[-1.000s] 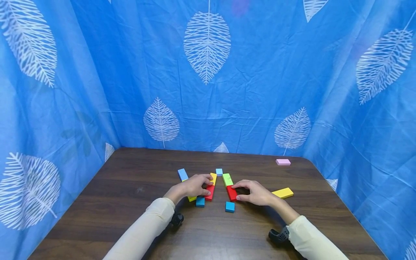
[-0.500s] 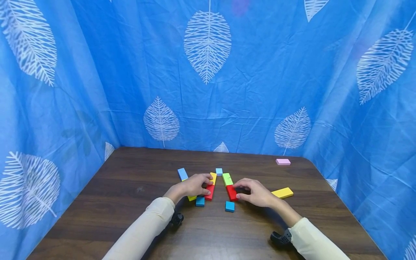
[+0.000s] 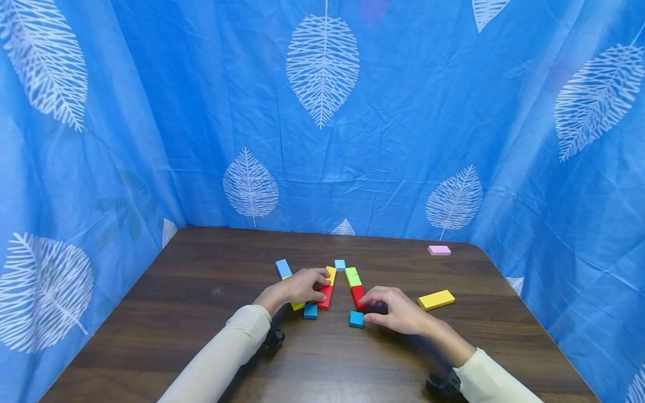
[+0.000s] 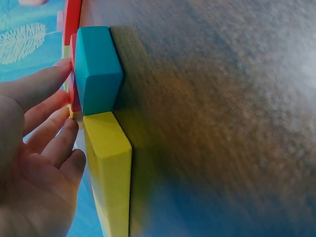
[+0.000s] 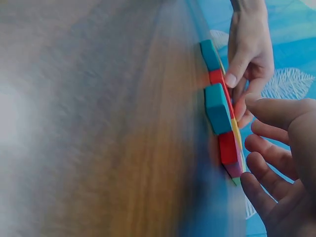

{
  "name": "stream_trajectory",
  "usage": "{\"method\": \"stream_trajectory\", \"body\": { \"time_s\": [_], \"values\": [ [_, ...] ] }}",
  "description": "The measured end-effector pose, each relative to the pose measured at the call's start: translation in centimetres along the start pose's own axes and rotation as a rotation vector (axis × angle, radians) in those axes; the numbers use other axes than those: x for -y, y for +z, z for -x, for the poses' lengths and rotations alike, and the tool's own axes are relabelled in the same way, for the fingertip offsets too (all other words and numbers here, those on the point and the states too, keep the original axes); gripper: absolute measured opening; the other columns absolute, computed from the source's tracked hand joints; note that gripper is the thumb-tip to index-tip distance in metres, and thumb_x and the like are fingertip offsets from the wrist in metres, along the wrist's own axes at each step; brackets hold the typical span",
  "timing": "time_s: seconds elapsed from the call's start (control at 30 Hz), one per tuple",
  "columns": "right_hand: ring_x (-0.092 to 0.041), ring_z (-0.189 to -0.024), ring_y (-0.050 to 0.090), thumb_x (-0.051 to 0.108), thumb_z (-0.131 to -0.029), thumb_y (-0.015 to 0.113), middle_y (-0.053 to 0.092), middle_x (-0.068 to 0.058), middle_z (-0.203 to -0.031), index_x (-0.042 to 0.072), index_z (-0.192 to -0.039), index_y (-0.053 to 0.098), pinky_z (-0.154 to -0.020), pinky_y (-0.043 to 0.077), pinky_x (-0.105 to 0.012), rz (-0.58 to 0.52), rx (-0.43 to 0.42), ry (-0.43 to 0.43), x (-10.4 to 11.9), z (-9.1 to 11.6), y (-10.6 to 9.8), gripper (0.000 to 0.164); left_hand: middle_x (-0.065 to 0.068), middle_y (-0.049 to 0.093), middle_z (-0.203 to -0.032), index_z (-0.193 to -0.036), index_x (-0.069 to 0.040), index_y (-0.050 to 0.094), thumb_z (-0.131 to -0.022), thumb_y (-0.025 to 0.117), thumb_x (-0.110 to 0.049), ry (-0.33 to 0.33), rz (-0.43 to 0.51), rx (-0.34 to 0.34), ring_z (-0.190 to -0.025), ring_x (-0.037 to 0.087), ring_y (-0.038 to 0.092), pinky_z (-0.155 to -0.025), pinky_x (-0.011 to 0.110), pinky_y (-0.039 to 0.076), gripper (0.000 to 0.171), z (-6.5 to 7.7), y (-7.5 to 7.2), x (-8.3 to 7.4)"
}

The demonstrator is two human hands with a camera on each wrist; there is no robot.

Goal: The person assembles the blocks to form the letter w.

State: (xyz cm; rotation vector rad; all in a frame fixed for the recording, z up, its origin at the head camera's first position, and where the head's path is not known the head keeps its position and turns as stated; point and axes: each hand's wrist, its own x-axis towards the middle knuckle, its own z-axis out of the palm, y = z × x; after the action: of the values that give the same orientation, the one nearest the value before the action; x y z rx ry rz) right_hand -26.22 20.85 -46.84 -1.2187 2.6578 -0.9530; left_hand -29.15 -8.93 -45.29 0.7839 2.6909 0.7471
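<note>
My left hand [image 3: 301, 287] rests its thumb on the left red block [image 3: 325, 298], with fingertips at the yellow block [image 3: 331, 273] beyond it. In the left wrist view these fingers look fairly straight and spread. The teal block [image 4: 98, 69] and a long yellow block [image 4: 112, 168] lie beside that hand, partly under it in the head view. My right hand [image 3: 398, 310] is spread, thumb near the right teal block [image 3: 356, 319] and fingers by the right red block [image 3: 359, 296]; contact is hard to tell. A green block [image 3: 353, 276] adjoins that red one.
A small light-blue block [image 3: 340, 265] lies between the rows' far ends. Another blue block [image 3: 283, 269] is at the left. A yellow block [image 3: 436, 300] lies right of my right hand, and a pink block [image 3: 439, 251] near the table's [image 3: 216, 252] far edge, before the curtain.
My right hand has drawn back from the right red block toward me, its thumb now near the teal block. My left hand has stayed put. The blocks have not visibly moved.
</note>
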Motion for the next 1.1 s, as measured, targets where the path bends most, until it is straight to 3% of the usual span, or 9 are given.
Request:
{"method": "stream_trajectory", "body": {
  "time_s": [0.17,0.37,0.67,1.1],
  "values": [
    [-0.012,-0.095,0.063,0.028,-0.094,0.079,0.069,0.006,-0.111,0.011,-0.119,0.075,-0.083,0.056,-0.032,0.030,0.025,-0.032,0.2,0.4,0.5,0.030,0.006,0.051,-0.152,-0.136,-0.006,0.068,-0.096,0.077,-0.018,0.002,-0.002,0.004,-0.140,0.030,0.044,-0.116,0.046,0.037,0.043,-0.1,0.0,0.1],
    [-0.006,-0.090,0.059,0.030,-0.094,0.079,0.066,0.011,-0.108,0.016,-0.118,0.075,-0.079,0.055,-0.028,0.067,0.059,0.002,0.2,0.7,1.1,0.028,0.005,0.051,-0.153,-0.137,-0.007,0.068,-0.096,0.077,-0.019,0.003,-0.003,0.006,-0.140,0.029,0.044,-0.116,0.046,0.038,0.043,-0.1,0.1,0.2],
    [-0.004,-0.084,0.057,0.029,-0.091,0.082,0.065,0.014,-0.094,0.016,-0.107,0.073,-0.075,0.054,-0.026,0.083,0.037,0.008,0.6,0.4,1.7,0.023,0.005,0.051,-0.153,-0.137,-0.007,0.068,-0.096,0.077,-0.019,-0.002,0.001,0.003,-0.140,0.029,0.044,-0.116,0.045,0.038,0.043,0.0,0.2,0.2],
    [-0.006,-0.089,0.060,0.020,-0.092,0.081,0.065,0.012,-0.102,0.014,-0.113,0.072,-0.080,0.056,-0.030,0.088,0.003,0.032,0.1,0.9,0.7,0.023,0.006,0.050,-0.153,-0.137,-0.007,0.068,-0.096,0.077,-0.019,0.004,0.002,0.004,-0.140,0.031,0.044,-0.114,0.045,0.040,0.044,0.2,-0.1,0.2]
  ]
}}
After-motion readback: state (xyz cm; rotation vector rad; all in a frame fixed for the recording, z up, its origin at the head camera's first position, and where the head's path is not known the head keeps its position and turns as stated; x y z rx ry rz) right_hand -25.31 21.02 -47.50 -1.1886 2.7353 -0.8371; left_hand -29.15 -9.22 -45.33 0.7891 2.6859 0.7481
